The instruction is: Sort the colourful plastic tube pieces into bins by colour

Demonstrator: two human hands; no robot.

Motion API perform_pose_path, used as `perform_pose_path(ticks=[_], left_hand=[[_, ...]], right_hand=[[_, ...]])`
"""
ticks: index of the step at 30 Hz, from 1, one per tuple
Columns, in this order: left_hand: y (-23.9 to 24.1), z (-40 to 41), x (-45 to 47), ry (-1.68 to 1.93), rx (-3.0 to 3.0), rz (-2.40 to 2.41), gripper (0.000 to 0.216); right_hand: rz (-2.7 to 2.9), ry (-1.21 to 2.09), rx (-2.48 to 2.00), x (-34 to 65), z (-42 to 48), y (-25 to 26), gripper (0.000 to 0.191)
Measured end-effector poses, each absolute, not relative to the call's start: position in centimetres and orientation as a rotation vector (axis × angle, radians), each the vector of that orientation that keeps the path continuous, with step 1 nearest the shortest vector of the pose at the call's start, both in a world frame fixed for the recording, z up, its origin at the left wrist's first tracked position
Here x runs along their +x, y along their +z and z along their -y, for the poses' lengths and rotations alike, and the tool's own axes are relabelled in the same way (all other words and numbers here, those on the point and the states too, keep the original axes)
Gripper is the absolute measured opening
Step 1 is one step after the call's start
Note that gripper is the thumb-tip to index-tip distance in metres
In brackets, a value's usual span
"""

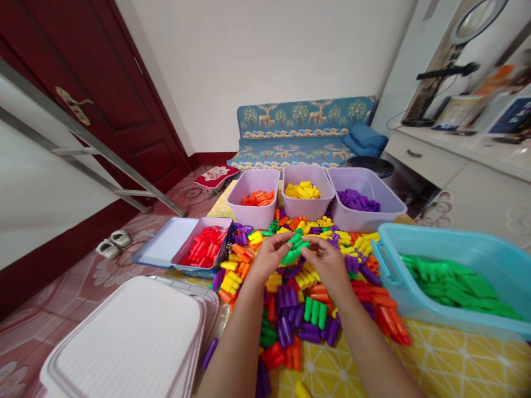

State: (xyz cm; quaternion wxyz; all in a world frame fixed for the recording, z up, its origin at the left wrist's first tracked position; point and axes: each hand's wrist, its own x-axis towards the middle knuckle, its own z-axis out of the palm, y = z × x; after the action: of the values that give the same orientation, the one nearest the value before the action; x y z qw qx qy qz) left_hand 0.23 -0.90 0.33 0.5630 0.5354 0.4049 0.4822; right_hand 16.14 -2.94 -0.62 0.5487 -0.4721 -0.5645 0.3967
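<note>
Green plastic tube pieces [295, 247] are held between my two hands above a heap of mixed pieces. My left hand [271, 253] grips their left side, fingers curled round. On the right side, my right hand [326, 258] pinches them with thumb and fingers. Beneath lies the pile [286, 298] of purple, yellow, orange, red and green pieces. A row of green pieces [315, 312] rests nearer to me. Behind the pile stand lilac bins with orange [259, 198], yellow [302, 190] and purple pieces [359, 200].
A blue tub [452, 309] of green pieces stands at right. At left are a box of red pieces [204, 247] and stacked white lids [128, 337]. The yellow patterned tablecloth [448, 359] shows in front. A blue sofa [298, 132] and a metal ladder [95, 149] are beyond.
</note>
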Motion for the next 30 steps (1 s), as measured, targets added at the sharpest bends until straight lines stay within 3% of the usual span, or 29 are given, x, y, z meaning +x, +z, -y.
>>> perform_pose_path(ticks=[6,13,22,27,30], left_hand=[[0.5,1.0,-0.6,1.161,1.185,-1.186,0.027],[0.5,1.5,-0.6,1.004,1.335,-1.132,0.046],[-1.0,1.0,-1.3,0.937,1.459,-1.052,0.040],[-1.5,0.9,-1.3,0.971,1.493,-1.138,0.040],[-1.6,0.8,-1.4,0.935,1.516,-1.113,0.044]], right_hand=[[1.119,0.965,-1.125,15.8,2.9,-0.4,0.032],[1.047,0.971,-1.183,16.2,3.0,-0.2,0.035],[0.798,0.749,-1.198,16.5,3.2,0.2,0.036],[0.735,0.896,-1.077,17.1,3.2,1.2,0.042],[0.600,0.857,-0.892,18.1,3.2,2.6,0.034]])
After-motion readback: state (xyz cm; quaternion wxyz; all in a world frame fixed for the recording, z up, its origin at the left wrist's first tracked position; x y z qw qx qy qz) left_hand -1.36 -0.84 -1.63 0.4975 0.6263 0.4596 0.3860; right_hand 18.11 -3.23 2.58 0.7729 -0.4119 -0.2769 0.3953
